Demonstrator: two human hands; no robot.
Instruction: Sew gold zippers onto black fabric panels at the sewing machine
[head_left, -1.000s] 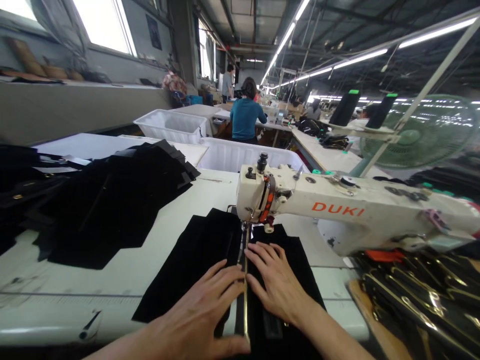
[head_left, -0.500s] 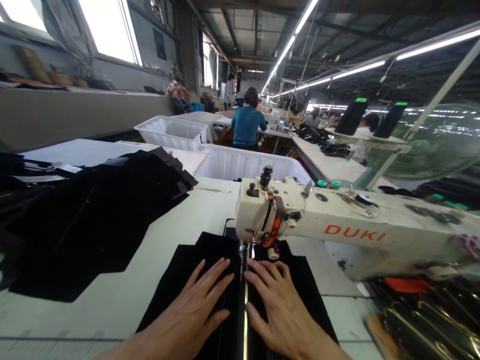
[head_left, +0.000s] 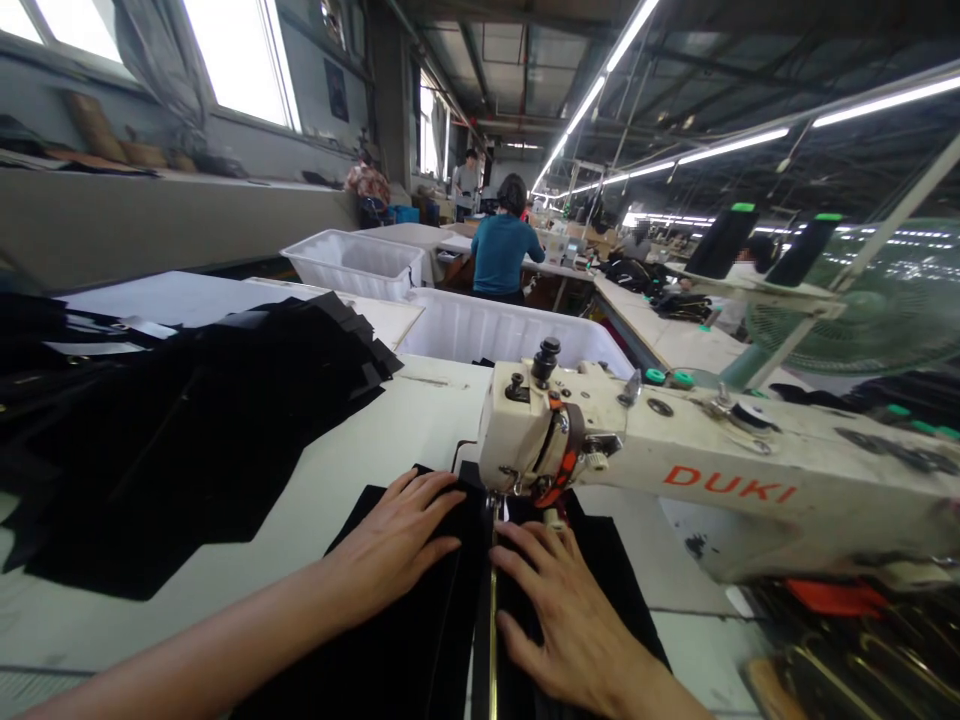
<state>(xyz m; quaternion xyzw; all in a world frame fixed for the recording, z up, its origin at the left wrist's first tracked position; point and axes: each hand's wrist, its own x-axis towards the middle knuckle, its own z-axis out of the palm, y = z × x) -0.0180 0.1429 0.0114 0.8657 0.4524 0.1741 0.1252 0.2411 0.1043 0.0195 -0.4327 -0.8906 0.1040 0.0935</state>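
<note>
Black fabric (head_left: 382,650) lies flat on the sewing table, its far part under the needle area of a cream sewing machine (head_left: 637,450) marked DUKI. A shiny gold zipper (head_left: 493,620) runs lengthwise along it toward the presser foot (head_left: 496,508). My left hand (head_left: 397,540) rests on the cloth left of the zipper, fingers stretched out near the machine head. Right of the zipper, my right hand (head_left: 555,600) lies spread on the fabric, fingertips close to the zipper and the presser foot. The needle itself is too small to make out.
A pile of black fabric pieces (head_left: 187,430) covers the table's left side. White plastic bins (head_left: 510,325) stand behind the table. Black thread cones (head_left: 720,245) and a green fan (head_left: 885,300) are at right, above gold-zippered black pieces (head_left: 855,660). A person in teal (head_left: 502,250) sits ahead.
My left hand has slid forward over the fabric, toward the machine head. My right hand stays by the zipper. The whole view has shifted slightly.
</note>
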